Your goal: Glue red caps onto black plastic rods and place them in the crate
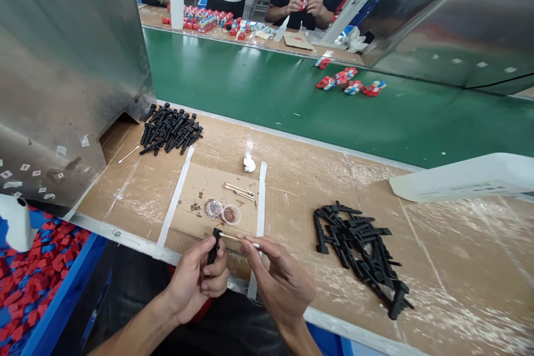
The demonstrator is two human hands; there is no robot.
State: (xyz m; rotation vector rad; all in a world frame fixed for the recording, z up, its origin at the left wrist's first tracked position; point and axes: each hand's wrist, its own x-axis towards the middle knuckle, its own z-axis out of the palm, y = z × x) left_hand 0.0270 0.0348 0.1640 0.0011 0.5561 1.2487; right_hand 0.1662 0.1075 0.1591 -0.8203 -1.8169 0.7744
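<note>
Holding, left hand [199, 278]: fingers curled in around one black part [213, 251], thumb pressed to its side.
Pinching, right hand [283, 278]: thumb and forefinger closed on a cotton swab [231, 238] near its rear end.
Swab tip: at the head of the black part, touching or very near; contact is too small to tell. Too firm a push could make it skid off the small head onto the left thumb.
Swab stick: thin and held far back, so it could flex under pressure and spoil the aim.
Part's place: between the two hands, by the near edge of the worktop [296, 189]; a slack left grip could let it twist, or drop toward the lap.
Part's look: black, slim, with a blocky head wider than the shaft; nearly upright, slightly tilted, partly covered by the fingers.
Clear cups [231, 214]: two small round ones, side by side just beyond the hands; the contents are hard to make out. Standing so close, they could be tipped by a stray knuckle.
Cardboard sheet [198, 178]: under the cups, dark-spotted; a part set down there could pick up residue, if those spots are wet.
Loose swabs [240, 190]: lying on the sheet past the cups.
Left pile [171, 129]: similar black parts, heaped near the metal panel.
Right pile [362, 239]: more of them, crossing one another; any wet surface could smear where they overlap.
Green surface [250, 83]: beyond the worktop, carrying red, white and blue pieces [350, 82].
</note>
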